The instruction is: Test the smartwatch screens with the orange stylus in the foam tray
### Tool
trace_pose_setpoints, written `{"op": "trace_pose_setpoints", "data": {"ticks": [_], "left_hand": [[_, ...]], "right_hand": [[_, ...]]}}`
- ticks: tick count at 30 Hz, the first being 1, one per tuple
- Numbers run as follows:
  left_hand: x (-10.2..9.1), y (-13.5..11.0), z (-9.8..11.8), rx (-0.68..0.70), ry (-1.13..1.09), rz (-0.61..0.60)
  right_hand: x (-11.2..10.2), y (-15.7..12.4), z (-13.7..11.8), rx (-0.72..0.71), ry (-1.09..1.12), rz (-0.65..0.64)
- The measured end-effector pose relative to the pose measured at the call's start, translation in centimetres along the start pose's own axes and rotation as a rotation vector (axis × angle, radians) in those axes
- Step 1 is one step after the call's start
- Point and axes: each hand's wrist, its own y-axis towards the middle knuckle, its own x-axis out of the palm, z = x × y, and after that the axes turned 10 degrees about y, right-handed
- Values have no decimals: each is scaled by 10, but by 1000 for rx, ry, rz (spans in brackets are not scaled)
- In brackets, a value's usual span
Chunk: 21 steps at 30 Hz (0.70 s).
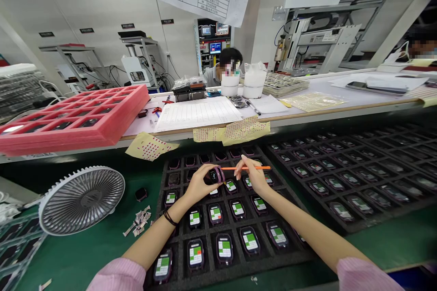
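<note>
My left hand [199, 184] is closed around a small purple smartwatch body [216, 175], held just above a black foam tray [177, 229]. My right hand [253, 175] pinches a thin orange stick [246, 168] whose left tip points at the watch body. The tray's pockets hold several purple watch bodies [224, 248] with lit green-and-white screens; a few far pockets hold ones with dark screens.
A second black tray [344, 225] of watch bodies lies to the right. A small white fan [82, 199] and torn paper scraps [139, 223] sit at left on the green belt. Pink foam trays [73, 122] and papers lie on the raised shelf; a person [223, 70] sits beyond.
</note>
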Motion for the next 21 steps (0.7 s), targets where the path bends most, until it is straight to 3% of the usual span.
{"op": "trace_pose_setpoints", "data": {"ticks": [16, 21], "left_hand": [[0, 0, 2, 15, 3, -19], [-1, 1, 3, -49, -26, -24]], "right_hand": [[-1, 1, 2, 38, -6, 39], [-3, 1, 6, 46, 16, 50]]}}
